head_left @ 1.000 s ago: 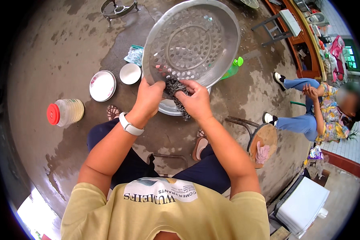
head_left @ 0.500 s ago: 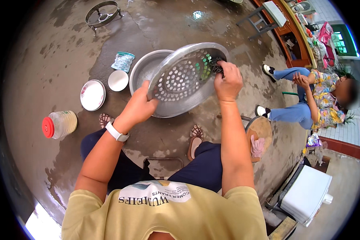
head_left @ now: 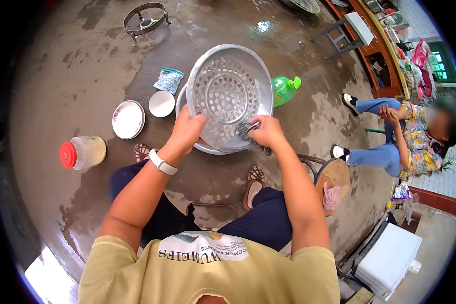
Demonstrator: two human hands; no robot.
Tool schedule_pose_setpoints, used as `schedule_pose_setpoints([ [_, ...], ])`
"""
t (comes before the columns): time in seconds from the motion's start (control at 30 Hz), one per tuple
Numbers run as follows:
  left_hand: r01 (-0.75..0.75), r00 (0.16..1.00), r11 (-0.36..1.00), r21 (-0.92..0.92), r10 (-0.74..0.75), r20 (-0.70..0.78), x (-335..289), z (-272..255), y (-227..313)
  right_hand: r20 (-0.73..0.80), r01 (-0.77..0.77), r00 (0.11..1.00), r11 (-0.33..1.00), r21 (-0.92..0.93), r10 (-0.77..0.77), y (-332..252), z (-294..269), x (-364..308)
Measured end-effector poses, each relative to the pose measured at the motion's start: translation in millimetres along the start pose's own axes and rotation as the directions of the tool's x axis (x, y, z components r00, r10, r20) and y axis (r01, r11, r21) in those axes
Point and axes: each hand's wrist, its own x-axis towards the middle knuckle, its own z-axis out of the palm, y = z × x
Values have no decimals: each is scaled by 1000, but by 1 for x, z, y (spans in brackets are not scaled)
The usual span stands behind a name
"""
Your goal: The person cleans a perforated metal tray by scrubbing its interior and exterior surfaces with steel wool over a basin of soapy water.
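Note:
My left hand (head_left: 188, 130) is closed on the near left rim of a perforated metal steamer pan (head_left: 228, 91), its holed inside tilted up toward me. In my right hand (head_left: 266, 133) is a dark steel-wool scourer (head_left: 248, 133), pressed against the pan's inside near its lower right rim. Beneath the pan sits a wide metal basin (head_left: 207, 148), mostly hidden, showing only at its left and lower edge. A green bottle with a bright green pump top (head_left: 286, 90) stands just right of the pan.
To the left are a white bowl (head_left: 161, 104), stacked plates (head_left: 128, 119), a blue-white packet (head_left: 168, 80) and a red-lidded jar (head_left: 83, 152). A metal ring stand (head_left: 145, 19) stands farther off. At right, a round stool (head_left: 334, 177) bears a pink cloth; a seated person (head_left: 390, 137) is beyond.
The pan has turned to face me more squarely. My right hand has moved the scourer from the far right rim down to the near right side. The green bottle now shows beside the pan.

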Motion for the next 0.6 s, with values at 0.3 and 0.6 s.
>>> schedule_pose_setpoints([
  [0.3,123,991,991,-49,-125,-45,-7,0,1,-77,351,924,752,558,-374,-81,35,-41],
  [0.6,287,940,958,-22,-277,198,-25,8,-13,-655,559,660,823,102,-368,-80,5,9],
])
